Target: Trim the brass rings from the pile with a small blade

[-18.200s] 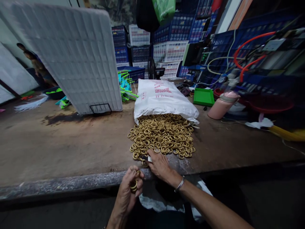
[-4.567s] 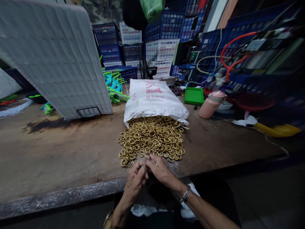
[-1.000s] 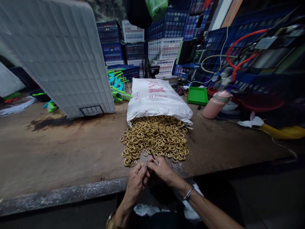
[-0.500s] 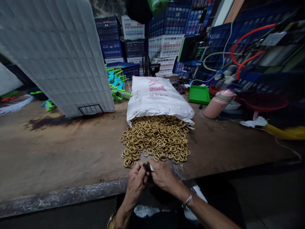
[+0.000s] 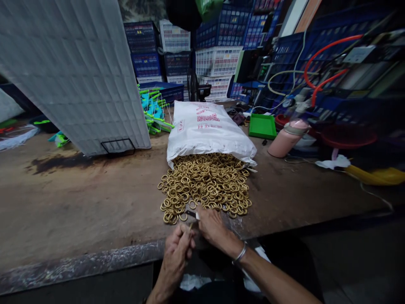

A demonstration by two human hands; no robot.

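Note:
My left hand (image 5: 179,244) is closed at the table's front edge, with a gold-coloured ring (image 5: 190,226) pinched edge-on between thumb and fingers. Just ahead and to the right, my right hand (image 5: 211,224) grips a small knife (image 5: 191,214) with a dark blade and a white part by the fingers. The blade points left, over the near side of a heap of gold-coloured rings (image 5: 209,181). One loose ring (image 5: 183,217) lies at the front of this heap, close to the blade. The heap spreads from the open mouth of a white printed sack (image 5: 210,137) lying on the table.
The wooden table (image 5: 95,211) bears a tall grey ribbed panel (image 5: 82,76) on the left and turquoise-green plastic pieces (image 5: 155,112) behind it. A green tray (image 5: 262,126), a pink bottle (image 5: 286,139) and a red bowl (image 5: 349,135) stand right. Stacked crates (image 5: 218,61) fill the back.
My hands have moved apart. The right hand with the knife has shifted forward toward the rings, while the left has drawn slightly back and left, its ring now showing.

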